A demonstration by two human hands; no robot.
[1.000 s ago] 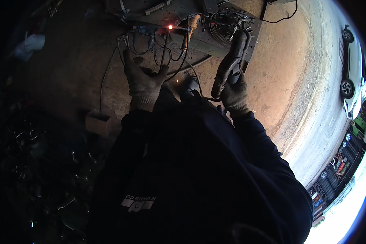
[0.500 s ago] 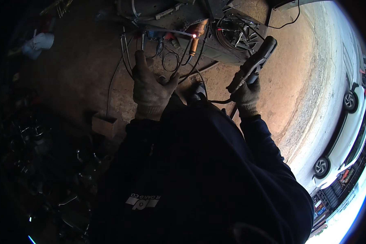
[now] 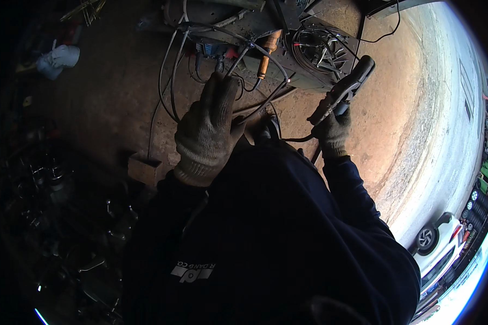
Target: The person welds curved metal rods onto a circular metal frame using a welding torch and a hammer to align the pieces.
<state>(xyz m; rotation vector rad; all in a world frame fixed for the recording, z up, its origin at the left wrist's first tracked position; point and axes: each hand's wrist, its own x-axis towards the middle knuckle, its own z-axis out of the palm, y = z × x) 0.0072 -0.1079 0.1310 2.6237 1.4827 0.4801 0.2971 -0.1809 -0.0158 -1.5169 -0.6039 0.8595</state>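
My left hand, in a dirty knitted work glove, is closed on a frame of bent metal rods. The frame's curved rods spread out beyond the fingers, and a small bright spot shows on its right side. Part of the grip is hidden by the glove. To the right, my right hand, gloved as well, grips a dark welding electrode holder that points up and to the right. A black cable runs from that hand toward my body.
Ahead stands a dark metal bench, with an orange-handled tool at it. A coil of wire lies to its right. A small box sits on the floor at left, near dark metal parts. A white car is on the road.
The rod frame has tilted and swung with my left hand, which has come nearer. The glowing spot has shrunk and shifted right. My right hand has barely moved. The white car has moved along the road.
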